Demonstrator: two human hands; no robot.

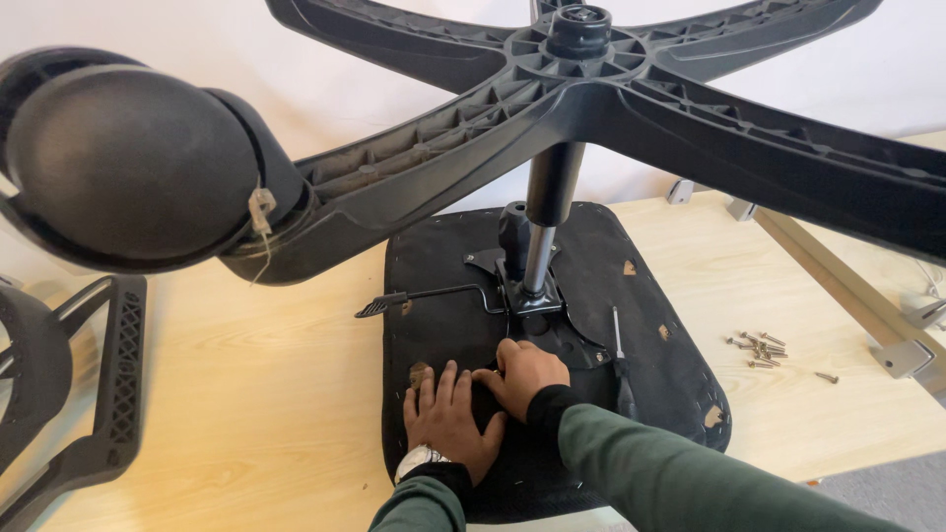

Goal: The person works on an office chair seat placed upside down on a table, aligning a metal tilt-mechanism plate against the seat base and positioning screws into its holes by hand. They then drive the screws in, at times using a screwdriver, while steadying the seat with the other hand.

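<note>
While the pale wooden tabletop (246,394) fills most of the view, an upturned office chair stands on it, its black five-armed plastic base (631,89) spreading across the top of the picture. One arm ends in a big black twin-wheel caster (128,163) at the upper left, looming close to the camera. From the hub a black-and-chrome gas-lift column (547,222) drops to the black fabric-covered seat underside (660,315), which lies flat on the table. A black metal tilt mechanism plate (532,300) sits at the foot of the column, with a thin black lever (429,296) reaching out to the left. At the far left edge lies a black mesh-pattern plastic frame part (108,394).

Both hands rest on the seat underside just in front of the plate. The left hand (448,419), with a silver wristwatch (419,460), lies flat with fingers spread apart. The right hand (527,374), in a dark green sleeve (690,473), is curled with fingers together, pressing down; whether it grips anything cannot be told. A slim screwdriver (621,360) lies just right of it, and a small scatter of loose screws (759,350) sits on the table well to the right.
</note>
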